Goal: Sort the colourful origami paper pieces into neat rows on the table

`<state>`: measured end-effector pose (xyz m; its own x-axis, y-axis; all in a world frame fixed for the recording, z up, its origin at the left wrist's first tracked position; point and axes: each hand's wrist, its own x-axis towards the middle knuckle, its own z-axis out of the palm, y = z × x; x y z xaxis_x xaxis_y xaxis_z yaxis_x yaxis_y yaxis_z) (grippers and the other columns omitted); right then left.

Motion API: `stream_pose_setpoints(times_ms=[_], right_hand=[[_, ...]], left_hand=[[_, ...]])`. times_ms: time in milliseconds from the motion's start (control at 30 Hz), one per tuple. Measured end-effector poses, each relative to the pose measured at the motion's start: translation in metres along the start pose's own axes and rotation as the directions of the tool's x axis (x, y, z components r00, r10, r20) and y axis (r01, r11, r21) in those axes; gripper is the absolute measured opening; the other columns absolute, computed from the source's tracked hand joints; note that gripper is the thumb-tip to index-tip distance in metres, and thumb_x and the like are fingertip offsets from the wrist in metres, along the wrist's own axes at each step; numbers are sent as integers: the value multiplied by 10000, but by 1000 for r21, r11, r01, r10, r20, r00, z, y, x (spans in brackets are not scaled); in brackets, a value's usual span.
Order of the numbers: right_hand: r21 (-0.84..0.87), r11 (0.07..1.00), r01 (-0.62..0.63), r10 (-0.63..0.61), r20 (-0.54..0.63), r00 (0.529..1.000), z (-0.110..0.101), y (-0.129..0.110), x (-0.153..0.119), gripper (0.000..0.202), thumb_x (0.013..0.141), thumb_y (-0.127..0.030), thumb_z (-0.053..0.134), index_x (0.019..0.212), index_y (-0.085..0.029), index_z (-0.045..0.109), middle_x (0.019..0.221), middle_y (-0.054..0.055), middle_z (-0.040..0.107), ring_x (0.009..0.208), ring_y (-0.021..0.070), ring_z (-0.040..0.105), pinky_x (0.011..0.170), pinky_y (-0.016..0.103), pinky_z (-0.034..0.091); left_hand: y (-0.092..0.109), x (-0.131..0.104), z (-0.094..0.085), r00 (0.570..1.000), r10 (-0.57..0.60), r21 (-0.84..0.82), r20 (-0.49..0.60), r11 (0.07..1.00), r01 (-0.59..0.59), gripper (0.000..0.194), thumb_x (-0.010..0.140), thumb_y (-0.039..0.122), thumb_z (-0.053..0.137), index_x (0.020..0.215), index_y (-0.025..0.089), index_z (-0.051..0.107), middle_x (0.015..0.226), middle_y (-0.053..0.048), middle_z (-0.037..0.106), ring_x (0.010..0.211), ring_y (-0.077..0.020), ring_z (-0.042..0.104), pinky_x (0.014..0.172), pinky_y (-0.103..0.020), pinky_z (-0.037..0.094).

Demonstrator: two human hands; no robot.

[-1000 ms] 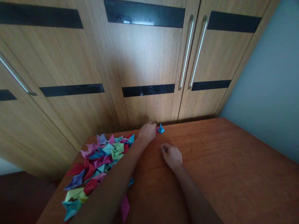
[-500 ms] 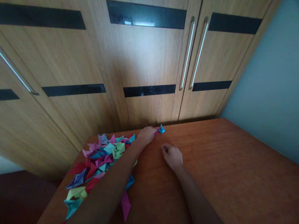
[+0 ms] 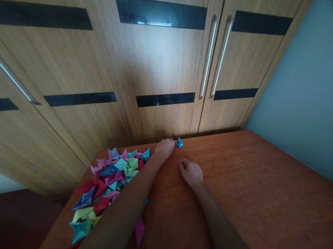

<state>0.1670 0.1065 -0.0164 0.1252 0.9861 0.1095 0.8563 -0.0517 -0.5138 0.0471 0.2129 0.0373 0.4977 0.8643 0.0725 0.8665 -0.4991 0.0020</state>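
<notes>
At the table's far edge, my left hand (image 3: 165,148) is closed, with fingers pinched on a small pink folded-paper piece, mostly hidden by the hand. Just right of those fingers a blue folded-paper crane (image 3: 179,143) stands on the table. My right hand (image 3: 192,172) rests on the wood nearer to me, curled into a loose fist with nothing visible in it. To the left lies a spread pile of folded paper cranes (image 3: 119,165) in red, pink, blue, green and purple. My left forearm crosses over part of this pile and hides it.
The reddish-brown wooden table (image 3: 257,182) reaches back to a wooden wardrobe (image 3: 163,64) with black strips and long metal handles (image 3: 220,57). A pale blue wall (image 3: 303,101) borders the right side. A magenta paper piece (image 3: 139,231) lies beside my left forearm.
My left hand has shifted very slightly right at the pink piece, which is now more covered. My right hand stays put. The view has tilted a little.
</notes>
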Motion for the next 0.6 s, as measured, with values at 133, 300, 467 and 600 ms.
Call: stream_pose_setpoints(times_ms=[133,300,467,600], right_hand=[[2,1000,-2,2,7,1000,-1,0,0,238,898,-329,416,935,-277,646,893,4,684,802,158,608,595,230,335],[12,1000,6,-6,-4,1000,0,0,0,232,898,-335,419,911,-274,643,882,6,684,791,158,603,601,228,334],[8,1000,7,-6,-5,1000,0,0,0,229,892,-325,419,899,-278,643,884,1,685,788,156,602,594,228,328],[12,1000,0,0,1,1000,0,1,0,226,881,-305,425,919,-288,647,882,-6,686,791,154,604,591,227,331]], left_hand=[[4,1,0,1000,-12,6,-2,1000,12,329,943,268,347,989,184,663,983,-126,676,931,-227,644,826,-343,487],[8,3,2,999,-42,9,6,999,42,246,901,227,440,1018,189,653,994,-122,678,939,-231,647,845,-349,488],[13,2,0,998,-66,-9,13,998,66,223,893,232,469,1016,200,652,989,-110,686,940,-214,652,880,-341,472],[16,-4,-7,998,-57,-33,-4,998,57,207,884,263,497,1026,221,642,980,-86,689,929,-200,653,862,-314,476]])
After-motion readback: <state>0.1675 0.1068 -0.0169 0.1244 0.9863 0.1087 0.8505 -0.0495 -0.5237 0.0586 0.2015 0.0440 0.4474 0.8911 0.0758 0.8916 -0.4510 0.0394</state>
